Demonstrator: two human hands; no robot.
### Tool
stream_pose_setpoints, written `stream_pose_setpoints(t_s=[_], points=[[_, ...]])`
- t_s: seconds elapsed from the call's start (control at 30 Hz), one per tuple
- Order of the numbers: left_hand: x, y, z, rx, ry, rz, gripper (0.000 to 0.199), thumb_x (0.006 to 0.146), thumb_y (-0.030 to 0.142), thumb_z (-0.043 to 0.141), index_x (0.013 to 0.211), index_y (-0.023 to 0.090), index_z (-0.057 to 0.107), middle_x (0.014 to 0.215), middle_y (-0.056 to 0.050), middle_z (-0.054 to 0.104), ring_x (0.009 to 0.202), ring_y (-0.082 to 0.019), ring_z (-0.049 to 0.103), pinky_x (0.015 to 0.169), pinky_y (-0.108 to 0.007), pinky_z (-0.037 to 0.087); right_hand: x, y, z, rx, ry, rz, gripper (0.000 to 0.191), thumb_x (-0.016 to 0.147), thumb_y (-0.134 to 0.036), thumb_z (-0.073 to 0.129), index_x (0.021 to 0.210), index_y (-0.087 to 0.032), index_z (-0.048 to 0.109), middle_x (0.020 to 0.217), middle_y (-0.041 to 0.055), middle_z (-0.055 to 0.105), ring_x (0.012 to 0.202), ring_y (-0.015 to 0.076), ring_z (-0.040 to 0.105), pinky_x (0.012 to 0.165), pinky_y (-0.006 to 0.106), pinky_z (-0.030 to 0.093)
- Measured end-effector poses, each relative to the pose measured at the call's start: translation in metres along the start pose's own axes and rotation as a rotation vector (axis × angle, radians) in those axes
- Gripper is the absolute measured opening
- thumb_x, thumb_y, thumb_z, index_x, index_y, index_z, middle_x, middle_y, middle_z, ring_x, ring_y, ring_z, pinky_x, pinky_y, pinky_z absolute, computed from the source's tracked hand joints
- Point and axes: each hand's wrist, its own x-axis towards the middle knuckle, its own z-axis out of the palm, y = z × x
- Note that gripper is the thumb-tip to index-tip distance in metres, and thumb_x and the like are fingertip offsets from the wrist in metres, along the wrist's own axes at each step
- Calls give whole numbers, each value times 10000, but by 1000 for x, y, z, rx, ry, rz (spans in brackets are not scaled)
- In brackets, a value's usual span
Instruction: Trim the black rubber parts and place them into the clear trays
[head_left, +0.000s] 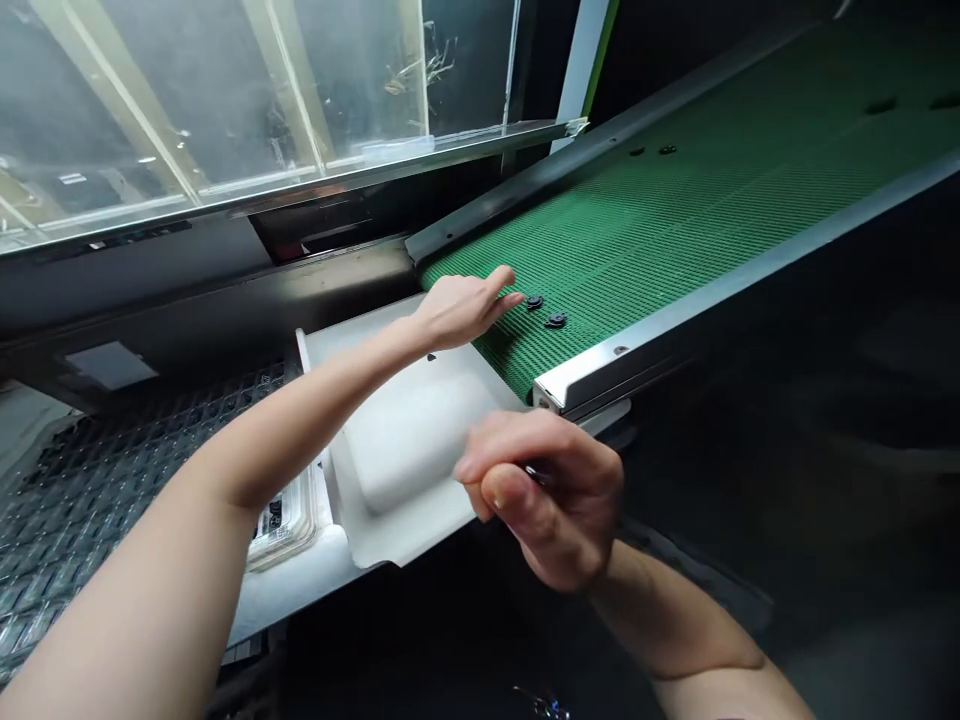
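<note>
1. Left hand [461, 308] is stretched out over the near end of the green belt [675, 210], fingers loosely extended and open, not gripping anything. The fingertips sit right next to a small black part [533, 301], just about touching it, though I can't tell for sure.
2. A second black part [556, 320] lies on the belt at about 4 o'clock from the first one, close by but apart from the hand.
3. Right hand [544, 495] is at roughly 5 o'clock from the left one, hanging below the metal edge of the belt [585, 380]. It's curled closed, and something small and dark peeks out between thumb and fingers. Can't make out what it is.
4. A white tray [409, 440] sits under the left forearm, tucked against the belt's end, with a raised rounded hump in the middle.
5. At 9 o'clock from the tray there's a dark gridded tray [82, 480] with loads of little pockets, and a clear plastic container [289, 520] wedged between the two.
6. More black parts [651, 151] lie further up the belt near its far rail, around 1 o'clock from the left hand.
7. A glass panel [225, 90] in a metal frame runs across the top left.
</note>
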Motion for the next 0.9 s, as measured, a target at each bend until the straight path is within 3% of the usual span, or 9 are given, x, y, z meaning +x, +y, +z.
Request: stream_pose_setpoints(t_s=[0.13, 0.3, 0.53, 0.73, 0.9], points=[[28, 24, 4, 54, -48, 26, 499, 1262, 488, 325, 1453, 135, 622, 1063, -158, 850, 980, -338, 820, 759, -372, 439, -20, -13, -12, -24, 7, 45, 121, 1083, -148, 753, 1174, -186, 823, 900, 39, 786, 633, 110, 622, 557, 278, 453], [36, 32, 2, 139, -75, 65, 480, 1248, 484, 399, 1386, 107, 661, 967, -189, 823, 942, -369, 809, 739, -379, 403, -28, -10, -13, -16, 4, 103, 96, 1064, -165, 769, 1135, -211, 815, 822, 10, 745, 567, 110, 565, 492, 282, 393], [30, 33, -3, 197, -124, 139, 372, 1239, 342, 402, 1380, 105, 653, 931, -173, 803, 847, -339, 768, 696, -385, 356, -32, 1, -12, -37, -7, 60, 106, 1025, -132, 791, 1113, -191, 800, 832, -1, 741, 588, 90, 547, 527, 273, 407], [19, 37, -11, -6, 23, 90, 347, 1261, 379, 377, 1385, 149, 606, 996, -114, 809, 817, -262, 741, 722, -351, 382, -39, 5, -16, -39, -2, 95, 111, 1040, -127, 756, 1114, -200, 796, 847, 1, 751, 563, 85, 550, 500, 266, 391], [20, 60, -13, 51, -86, 130, 379, 1241, 402, 437, 1383, 123, 650, 875, -126, 776, 792, -308, 746, 715, -368, 399, -41, 7, -15, -39, -20, 75, 123, 1023, -134, 772, 1125, -196, 801, 833, 5, 744, 563, 90, 528, 502, 273, 393]])
